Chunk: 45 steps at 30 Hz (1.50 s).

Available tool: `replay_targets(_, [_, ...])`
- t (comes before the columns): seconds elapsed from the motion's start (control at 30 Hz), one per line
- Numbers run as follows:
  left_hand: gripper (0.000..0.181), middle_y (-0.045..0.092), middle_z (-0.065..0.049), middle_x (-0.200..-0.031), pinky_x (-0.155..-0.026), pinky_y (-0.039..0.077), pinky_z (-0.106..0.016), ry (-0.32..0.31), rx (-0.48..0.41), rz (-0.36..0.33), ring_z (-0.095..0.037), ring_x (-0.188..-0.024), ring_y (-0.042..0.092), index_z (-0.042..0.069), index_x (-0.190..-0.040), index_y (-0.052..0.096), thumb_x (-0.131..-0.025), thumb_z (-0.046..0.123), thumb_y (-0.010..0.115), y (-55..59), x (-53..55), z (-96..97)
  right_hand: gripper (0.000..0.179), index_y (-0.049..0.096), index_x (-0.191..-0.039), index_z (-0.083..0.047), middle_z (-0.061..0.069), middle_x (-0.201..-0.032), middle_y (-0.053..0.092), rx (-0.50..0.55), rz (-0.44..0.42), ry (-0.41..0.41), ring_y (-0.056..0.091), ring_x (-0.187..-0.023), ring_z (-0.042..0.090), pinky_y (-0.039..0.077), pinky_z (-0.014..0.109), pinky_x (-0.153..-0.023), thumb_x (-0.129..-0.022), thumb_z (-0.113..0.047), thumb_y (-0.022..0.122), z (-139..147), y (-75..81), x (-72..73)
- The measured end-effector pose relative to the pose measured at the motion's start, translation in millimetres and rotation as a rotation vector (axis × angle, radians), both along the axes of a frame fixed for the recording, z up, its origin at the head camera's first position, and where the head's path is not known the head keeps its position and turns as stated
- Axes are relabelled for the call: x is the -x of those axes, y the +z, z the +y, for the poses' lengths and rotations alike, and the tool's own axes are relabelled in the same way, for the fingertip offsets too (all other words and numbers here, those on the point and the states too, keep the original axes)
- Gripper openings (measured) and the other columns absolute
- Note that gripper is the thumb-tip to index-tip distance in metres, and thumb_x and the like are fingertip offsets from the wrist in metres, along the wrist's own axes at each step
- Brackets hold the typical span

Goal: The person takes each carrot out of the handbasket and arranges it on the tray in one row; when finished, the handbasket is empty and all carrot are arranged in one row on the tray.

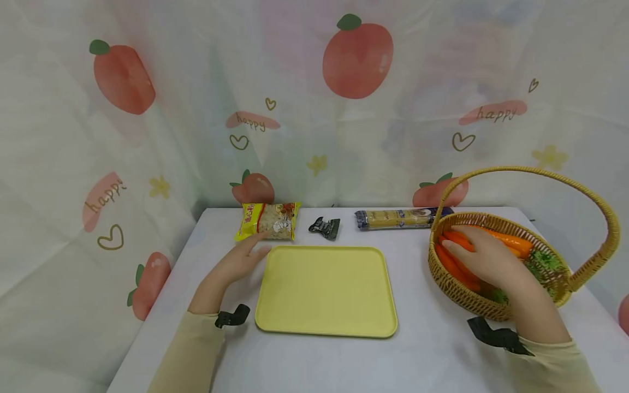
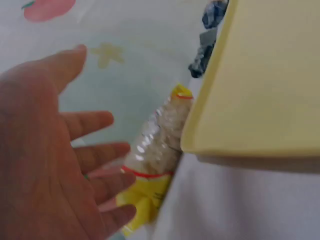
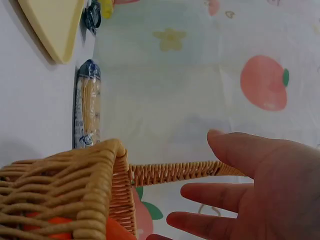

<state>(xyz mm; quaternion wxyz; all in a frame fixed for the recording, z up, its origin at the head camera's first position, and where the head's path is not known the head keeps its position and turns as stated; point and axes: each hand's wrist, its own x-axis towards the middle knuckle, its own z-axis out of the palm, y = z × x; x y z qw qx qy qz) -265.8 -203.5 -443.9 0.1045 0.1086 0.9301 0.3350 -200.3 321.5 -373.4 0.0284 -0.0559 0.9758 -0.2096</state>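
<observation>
My left hand (image 1: 241, 262) hovers beside the left edge of a pale yellow tray (image 1: 324, 289), fingers spread and holding nothing. Just beyond its fingertips lies a yellow packet with a clear window (image 1: 277, 222), its pale contents showing. On the right, my right hand (image 1: 484, 256) reaches over a wicker basket (image 1: 454, 295), under its arched handle (image 1: 535, 170). Orange carrots (image 1: 452, 265) with green tops lie in the basket below that hand. The right wrist view shows relaxed, separated fingers with nothing between them; whether any touch a carrot is hidden.
A small dark wrapped packet (image 1: 325, 228) lies behind the tray. A long clear pack of noodles (image 1: 393, 219) rests along the table's back edge, its right end behind the basket. A fruit-printed curtain (image 1: 314, 147) hangs behind the white table (image 1: 339, 363).
</observation>
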Motion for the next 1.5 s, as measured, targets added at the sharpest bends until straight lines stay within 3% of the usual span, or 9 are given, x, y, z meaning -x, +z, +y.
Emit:
replay_targets(0.13, [0.057, 0.030, -0.005, -0.162, -0.119, 0.021, -0.064, 0.044, -0.073, -0.038, -0.037, -0.151, 0.022, 0.031, -0.156, 0.031, -0.103, 0.053, 0.039, -11.5, 3.8, -9.2, 0.077, 0.037, -0.146, 0.004, 0.037, -0.145, 0.038, 0.004, -0.012, 0.016, 0.036, -0.128, 0.059, 0.032, 0.074, -0.100, -0.099, -0.056, 0.048, 15, -1.9, 2.9])
replay_targets(0.37, [0.057, 0.037, -0.002, -0.159, -0.121, 0.018, -0.059, 0.055, -0.192, -0.063, -0.032, -0.151, 0.024, 0.026, -0.155, 0.035, -0.104, 0.052, 0.038, -32.1, 9.2, -17.2, 0.081, 0.036, -0.147, 0.005, 0.037, -0.139, 0.044, -0.001, -0.106, 0.003, 0.046, -0.119, 0.057, 0.046, 0.067, -0.089, -0.097, -0.056, 0.053, 28, -3.1, 3.8])
replay_targets(0.6, [0.064, 0.043, -0.002, -0.156, -0.123, 0.019, -0.055, 0.061, -0.236, -0.074, -0.029, -0.150, 0.028, 0.024, -0.152, 0.040, -0.100, 0.062, 0.037, -51.7, 8.2, -20.5, 0.081, 0.040, -0.145, 0.004, 0.035, -0.137, 0.049, -0.013, -0.142, 0.009, 0.049, -0.118, 0.056, 0.050, 0.059, -0.085, -0.095, -0.057, 0.056, 36, -3.2, 3.6])
replay_targets(0.87, [0.061, 0.041, 0.005, -0.157, -0.124, 0.017, -0.054, 0.112, -0.273, -0.132, -0.025, -0.152, 0.025, 0.032, -0.149, 0.044, -0.097, 0.065, 0.042, -58.3, 1.9, -15.3, 0.082, 0.041, -0.144, 0.005, 0.035, -0.137, 0.051, -0.002, -0.183, 0.035, 0.049, -0.119, 0.057, 0.049, 0.062, -0.086, -0.092, -0.055, 0.062, 43, -9.2, 2.1])
replay_targets(1.1, [0.051, 0.029, -0.003, -0.163, -0.124, 0.013, -0.054, 0.062, -0.167, -0.120, -0.027, -0.154, 0.017, 0.032, -0.149, 0.044, -0.101, 0.050, 0.047, -60.2, 0.0, -10.6, 0.076, 0.047, -0.141, 0.004, 0.036, -0.135, 0.052, -0.015, -0.167, 0.074, 0.053, -0.115, 0.053, 0.049, 0.059, -0.085, -0.090, -0.048, 0.068, 43, -12.3, 1.6])
replay_targets(1.3, [0.051, 0.029, -0.005, -0.163, -0.124, 0.013, -0.054, 0.039, -0.179, -0.089, -0.029, -0.154, 0.017, 0.028, -0.149, 0.046, -0.100, 0.038, 0.057, -66.2, 0.3, -13.0, 0.068, 0.051, -0.139, 0.002, 0.034, -0.133, 0.055, -0.021, -0.160, 0.103, 0.056, -0.112, 0.049, 0.050, 0.058, -0.084, -0.090, -0.042, 0.070, 44, -13.3, 1.6])
replay_targets(1.5, [0.054, 0.031, -0.008, -0.162, -0.124, 0.015, -0.054, -0.003, -0.176, -0.048, -0.031, -0.153, 0.018, 0.022, -0.149, 0.046, -0.098, 0.028, 0.061, -67.1, 1.8, -15.3, 0.062, 0.057, -0.138, -0.006, 0.031, -0.129, 0.059, -0.028, -0.180, 0.114, 0.060, -0.099, 0.034, 0.050, 0.040, -0.078, -0.089, -0.043, 0.070, 43, -13.3, 5.4])
